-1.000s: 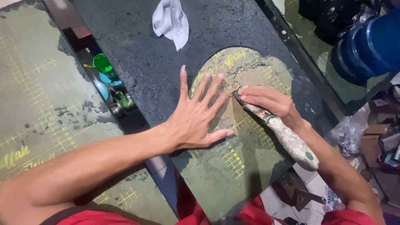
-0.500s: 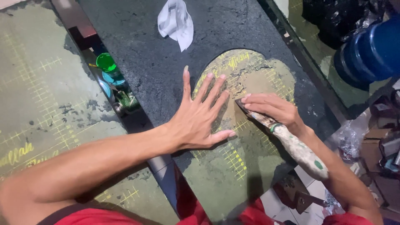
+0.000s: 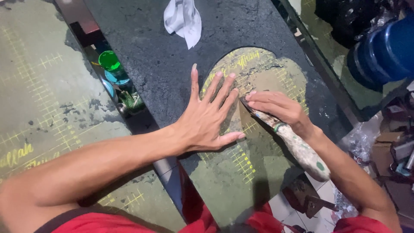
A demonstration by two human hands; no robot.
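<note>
My left hand [image 3: 207, 114] lies flat with fingers spread on a dark board [image 3: 159, 64], its fingertips over the edge of a worn green mat patch [image 3: 267, 69] with yellow grid lines. My right hand [image 3: 278, 108] grips a scraper [image 3: 297, 149] with a paint-stained handle. The blade tip rests on the patch just right of my left fingers. The scraper handle runs back along my right wrist toward the lower right.
A crumpled white cloth [image 3: 183, 17] lies at the far end of the board. A green cup and small containers [image 3: 113, 73] sit in the gap to the left. A second green gridded mat [image 3: 39, 108] lies left. Blue barrel [image 3: 384, 51] at right.
Both hands stay in nearly the same pose. The scraper blade has crept slightly toward my left fingers, and the view has shifted a little.
</note>
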